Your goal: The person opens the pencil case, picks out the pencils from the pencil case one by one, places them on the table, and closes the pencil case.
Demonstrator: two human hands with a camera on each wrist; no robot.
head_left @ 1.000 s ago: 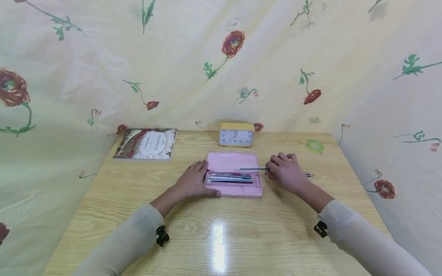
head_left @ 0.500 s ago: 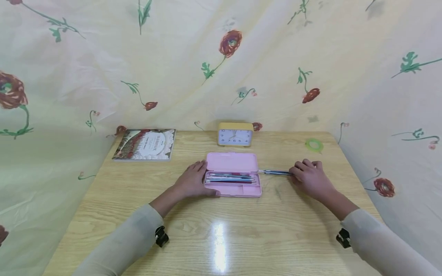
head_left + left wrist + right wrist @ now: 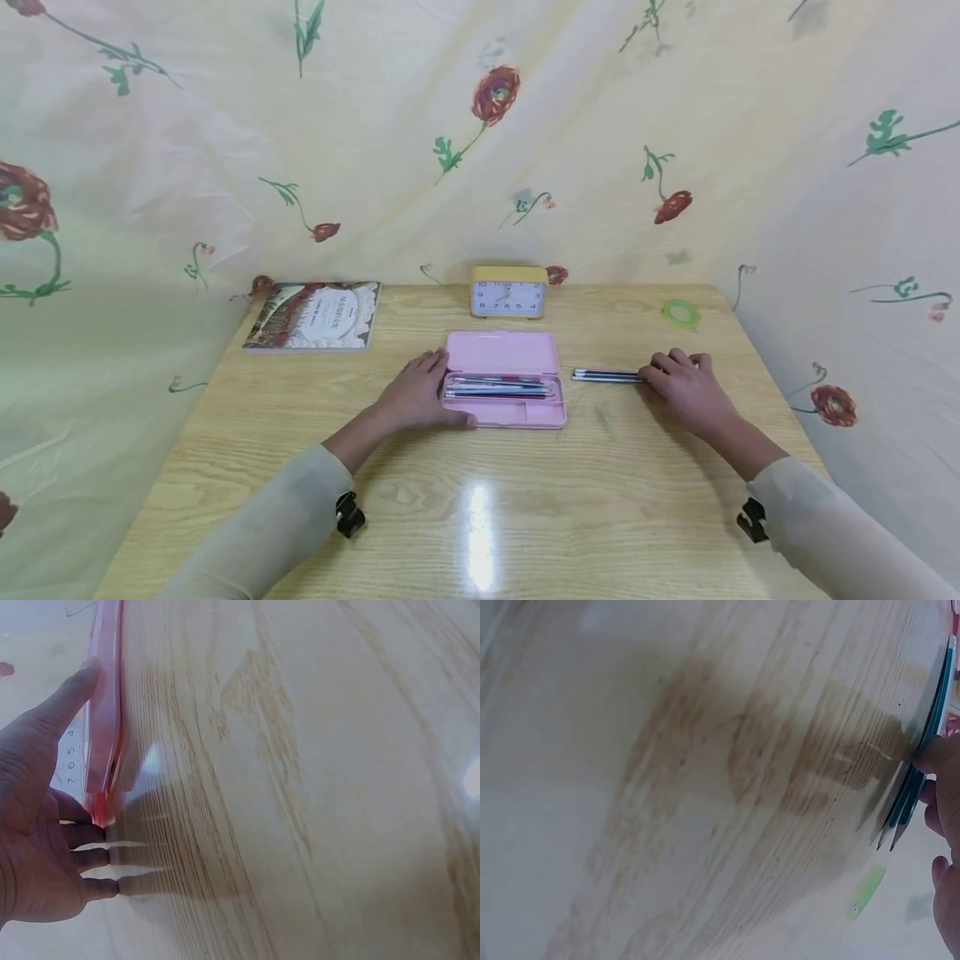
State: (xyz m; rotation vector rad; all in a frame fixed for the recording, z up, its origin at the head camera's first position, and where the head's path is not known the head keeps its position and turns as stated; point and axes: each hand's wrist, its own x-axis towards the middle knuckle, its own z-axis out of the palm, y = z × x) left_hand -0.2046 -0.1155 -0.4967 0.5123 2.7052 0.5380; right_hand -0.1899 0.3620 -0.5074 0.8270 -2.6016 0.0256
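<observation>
An open pink pencil case (image 3: 545,414) lies mid-table with several pencils (image 3: 498,387) in its rear compartment. My left hand (image 3: 416,393) holds the case's left end, thumb along the front edge and fingers at the rear left side; in the left wrist view the case (image 3: 105,712) is between thumb and index finger. To the right of the case, my right hand (image 3: 688,392) pinches a small bundle of dark pencils (image 3: 607,376) lying side by side on the table. In the right wrist view, the tips of the pencils (image 3: 904,802) stick out past my fingers.
Behind the case stands a yellow alarm clock (image 3: 510,293). A booklet (image 3: 315,316) lies at the back left of the wooden table (image 3: 405,517), a green tape roll (image 3: 681,313) at the back right. Flowered cloth (image 3: 375,150) hangs along the back and sides.
My right hand has moved right, away from the case. The pencil it held out toward the lid now lies alongside the others. My left hand has stayed on the case.
</observation>
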